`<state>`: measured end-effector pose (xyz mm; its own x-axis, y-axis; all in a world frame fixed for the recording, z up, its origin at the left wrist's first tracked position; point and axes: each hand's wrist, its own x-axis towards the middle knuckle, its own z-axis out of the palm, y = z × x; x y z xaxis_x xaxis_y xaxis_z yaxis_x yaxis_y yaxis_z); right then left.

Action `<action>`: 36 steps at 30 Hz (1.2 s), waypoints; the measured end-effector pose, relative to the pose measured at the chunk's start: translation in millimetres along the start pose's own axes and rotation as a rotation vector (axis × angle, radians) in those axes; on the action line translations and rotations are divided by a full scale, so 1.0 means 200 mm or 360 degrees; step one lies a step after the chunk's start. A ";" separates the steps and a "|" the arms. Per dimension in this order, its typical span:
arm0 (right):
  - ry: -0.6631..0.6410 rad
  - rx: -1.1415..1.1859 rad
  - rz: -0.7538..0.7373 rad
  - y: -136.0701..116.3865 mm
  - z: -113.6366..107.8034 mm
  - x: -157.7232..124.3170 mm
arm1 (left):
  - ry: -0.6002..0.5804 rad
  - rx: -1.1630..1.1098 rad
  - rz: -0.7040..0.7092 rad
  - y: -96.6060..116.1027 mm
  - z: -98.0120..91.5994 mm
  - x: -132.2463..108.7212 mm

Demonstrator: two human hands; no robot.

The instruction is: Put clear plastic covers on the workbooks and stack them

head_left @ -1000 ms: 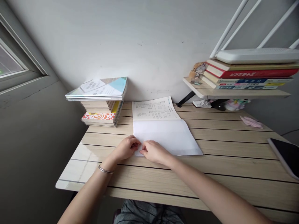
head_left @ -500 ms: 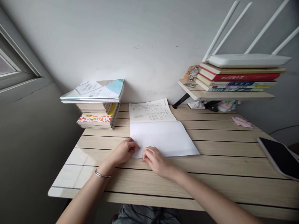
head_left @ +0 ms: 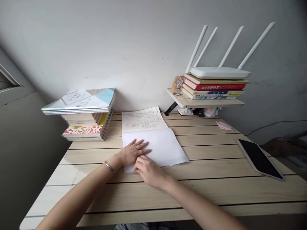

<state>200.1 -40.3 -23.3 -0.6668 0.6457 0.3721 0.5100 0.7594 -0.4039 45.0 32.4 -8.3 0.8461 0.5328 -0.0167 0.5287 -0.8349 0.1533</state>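
- Pile of books (head_left: pixel 83 118): I take this as my reference. It stands at the far left of the desk (head_left: pixel 216 188) against the wall. The top few are fanned out beyond the ones below.
- Left hand (head_left: pixel 131 153): just right of the pile and nearer me, wearing a thin bracelet (head_left: pixel 109 166) at the wrist. It lies palm down on the blank page with the fingers spread and flat, gripping nothing. I judge that it acts as a weight to hold the sheet against the desk.
- Right hand (head_left: pixel 146 171): right of the pile and nearer me than the left hand, touching its fingertips. The fingers are curled at the page's near edge. I cannot tell whether they pinch the paper or only press on it.
- Open booklet (head_left: pixel 163 143): immediately right of the pile, lying flat with its spine crosswise. The far page carries columns of small print. The near page is plain white, smooth and slightly glossy. Its near left corner is covered by the hands.
- Shelf (head_left: pixel 208 103): well right of the pile on the wall, holding stacked books with a white router (head_left: pixel 219 72) on top.
- Tablet (head_left: pixel 260 159): farthest right of the pile, screen dark, well apart from both hands.
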 end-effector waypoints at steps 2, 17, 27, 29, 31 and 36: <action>0.0097 -0.0156 -0.0110 -0.03 0.01 -0.04 | -0.0005 0.0046 -0.0007 -0.01 0.03 0.00; -0.0355 0.0196 0.0607 0.21 -0.35 -0.15 | 0.0028 0.0118 -0.0055 0.02 0.02 -0.02; -0.0492 0.0143 0.0854 0.18 -0.37 -0.12 | 0.0045 0.0161 -0.0026 0.01 0.03 -0.02; -0.0519 0.0123 0.0837 0.18 -0.39 -0.12 | 0.0063 0.0161 -0.0022 0.00 0.03 -0.02; -0.0564 0.0097 0.0812 0.19 -0.40 -0.11 | 0.0068 0.0163 -0.0022 0.00 0.04 -0.02; -0.0574 -0.0078 0.0656 0.23 -0.39 -0.13 | 0.0051 0.0153 -0.0034 0.01 0.03 -0.02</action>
<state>283.7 -15.8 12.8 -0.5461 0.8288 -0.1224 0.7874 0.4579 -0.4128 42.1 27.9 -14.7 0.8327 0.5535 0.0130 0.5520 -0.8318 0.0578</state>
